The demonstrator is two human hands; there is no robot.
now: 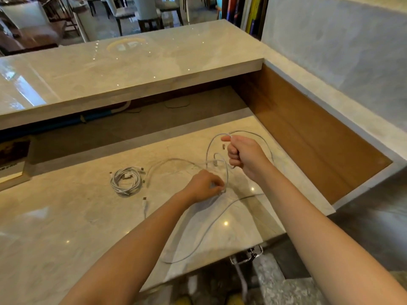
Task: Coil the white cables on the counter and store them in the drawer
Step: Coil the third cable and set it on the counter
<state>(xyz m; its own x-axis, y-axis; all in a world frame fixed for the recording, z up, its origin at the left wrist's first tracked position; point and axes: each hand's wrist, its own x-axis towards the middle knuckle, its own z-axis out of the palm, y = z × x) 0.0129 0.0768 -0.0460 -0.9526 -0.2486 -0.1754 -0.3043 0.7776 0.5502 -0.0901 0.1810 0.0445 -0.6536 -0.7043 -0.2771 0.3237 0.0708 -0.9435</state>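
A long white cable point(210, 226) lies in loose loops across the marble counter point(66, 216). My right hand point(241, 154) grips a loop of it in a fist, raised above the counter, with the thumb on top. My left hand point(206, 186) pinches the same cable lower down, close to the counter surface. A bundle of coiled white cables point(126, 180) rests on the counter to the left of both hands. Another white cable end with a plug point(145, 202) lies near my left forearm. No drawer can be seen from this angle.
A raised marble ledge point(132, 69) overhangs the back of the counter. A wooden side panel point(308, 137) closes off the right. A metal handle point(246, 256) sits below the counter's front edge. Dark cables and a blue object point(97, 116) lie under the ledge.
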